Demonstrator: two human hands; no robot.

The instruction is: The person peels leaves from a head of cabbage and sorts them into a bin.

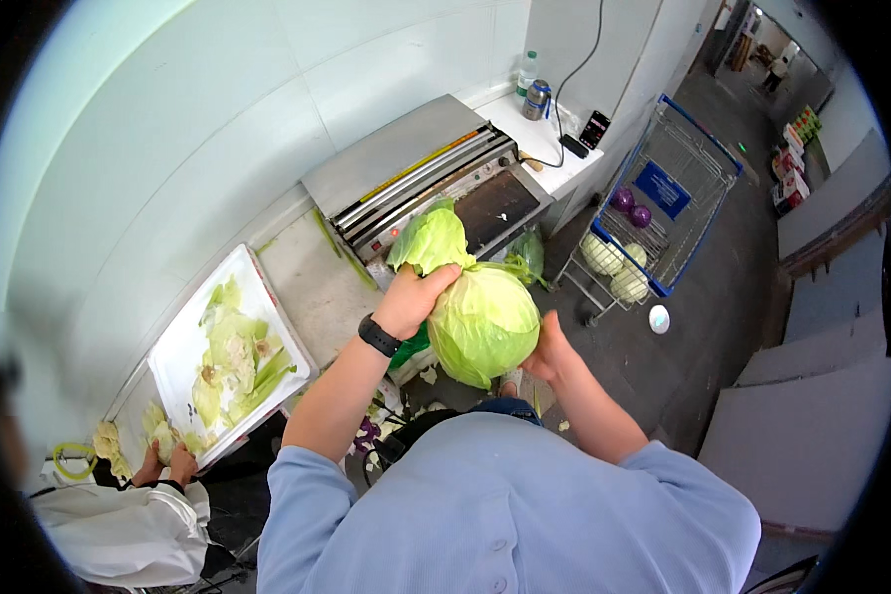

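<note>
A large green cabbage [486,319] is held up in front of me between both hands. My left hand [418,291], with a black watch on the wrist, grips loose outer leaves [432,236] at the cabbage's upper left. Those leaves stick out away from the head. My right hand [549,349] supports the cabbage from its right side, its fingers partly hidden behind it. Just beyond the cabbage stands a film wrapping machine [431,185] with metal rollers and a dark plate, a red light glowing on its front.
A white tray [171,371] with trimmed leaves lies at left, where a co-worker's hands [165,464] hold a vegetable. A shopping cart [702,223] at right carries pale cabbages [601,254] and purple ones [640,216]. A bottle [527,74], flask [537,100] and phone [595,130] stand behind. Scraps litter the floor.
</note>
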